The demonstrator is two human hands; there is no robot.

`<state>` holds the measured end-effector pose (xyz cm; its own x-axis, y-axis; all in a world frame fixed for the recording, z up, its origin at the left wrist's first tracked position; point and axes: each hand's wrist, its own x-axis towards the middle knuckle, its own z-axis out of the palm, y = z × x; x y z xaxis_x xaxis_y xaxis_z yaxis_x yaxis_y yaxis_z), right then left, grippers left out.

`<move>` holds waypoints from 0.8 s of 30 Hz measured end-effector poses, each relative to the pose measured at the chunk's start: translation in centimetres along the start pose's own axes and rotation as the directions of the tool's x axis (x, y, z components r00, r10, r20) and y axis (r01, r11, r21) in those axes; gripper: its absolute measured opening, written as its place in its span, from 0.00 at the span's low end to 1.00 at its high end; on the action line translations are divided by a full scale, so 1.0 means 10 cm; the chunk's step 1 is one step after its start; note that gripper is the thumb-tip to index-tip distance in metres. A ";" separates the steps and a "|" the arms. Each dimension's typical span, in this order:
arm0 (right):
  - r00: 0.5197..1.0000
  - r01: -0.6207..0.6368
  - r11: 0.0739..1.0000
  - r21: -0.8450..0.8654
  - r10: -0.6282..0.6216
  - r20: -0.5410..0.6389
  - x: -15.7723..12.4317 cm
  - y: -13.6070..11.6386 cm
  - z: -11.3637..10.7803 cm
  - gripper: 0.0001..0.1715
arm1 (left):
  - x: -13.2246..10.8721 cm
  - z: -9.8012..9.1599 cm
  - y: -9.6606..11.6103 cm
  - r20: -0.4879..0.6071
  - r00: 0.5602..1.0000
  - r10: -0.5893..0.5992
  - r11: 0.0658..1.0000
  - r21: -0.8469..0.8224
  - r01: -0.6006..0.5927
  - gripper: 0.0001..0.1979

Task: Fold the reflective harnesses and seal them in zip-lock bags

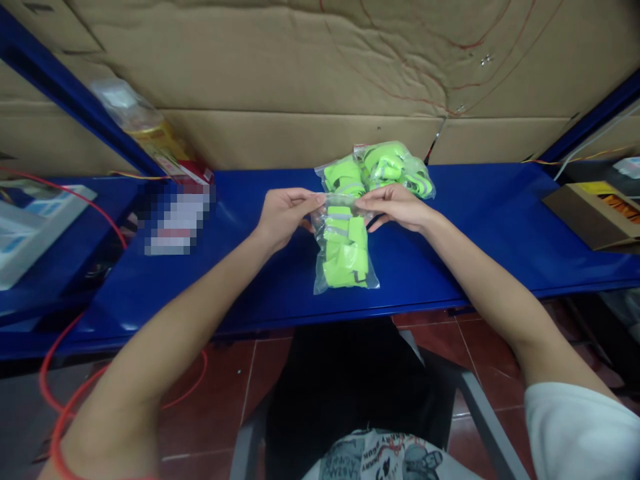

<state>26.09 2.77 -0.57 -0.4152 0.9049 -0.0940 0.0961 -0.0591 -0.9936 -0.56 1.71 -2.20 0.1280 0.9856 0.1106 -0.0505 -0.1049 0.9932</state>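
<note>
A clear plastic bag (345, 257) holds folded neon-green straps with grey reflective bands. It lies near the front of the blue table, its top edge toward the cardboard wall. My left hand (287, 217) pinches the bag's top left corner between thumb and fingers. At the top right corner, my right hand (395, 207) grips the same edge. Just behind the hands are more bagged neon-green straps: one bag (345, 177) directly behind the held one, and a fuller bundle (393, 167) to its right.
The blue table (250, 267) backs onto a cardboard wall (280, 60). A bottle (145, 127) stands at back left. An open cardboard box (595, 213) sits at far right. Red hose (50, 373) loops at lower left. A grey chair (480, 407) is below.
</note>
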 end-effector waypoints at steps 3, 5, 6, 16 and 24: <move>0.998 0.017 0.999 -0.033 -0.015 0.059 0.00 0.01 0.01 0.26 | 0.00 0.01 0.02 0.022 0.999 -0.029 1.000 -0.001 0.029 0.18; 0.997 0.028 0.998 -0.054 -0.024 0.073 -0.01 0.00 0.01 0.26 | 0.00 0.00 0.04 0.063 0.994 -0.091 0.996 0.003 0.091 0.17; 0.996 0.029 0.997 -0.069 -0.023 0.083 -0.02 -0.01 0.01 0.25 | 0.00 -0.01 0.04 0.094 0.987 -0.131 0.991 0.013 0.130 0.17; 0.983 0.055 0.970 -0.238 -0.011 0.183 -0.01 0.05 0.01 0.16 | 0.03 -0.12 -0.02 0.357 0.879 -0.316 0.941 0.236 0.242 0.22; 0.986 0.126 0.921 -0.370 -0.075 0.149 -0.02 0.07 0.04 0.17 | 0.04 -0.15 0.01 0.362 0.872 -0.330 0.927 0.298 0.227 0.20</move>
<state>25.83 2.41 -1.27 -0.5510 0.8341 -0.0271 0.3706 0.2155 -0.9035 -1.98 2.30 -2.13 0.4871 0.8456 -0.2185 0.2775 0.0874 0.9567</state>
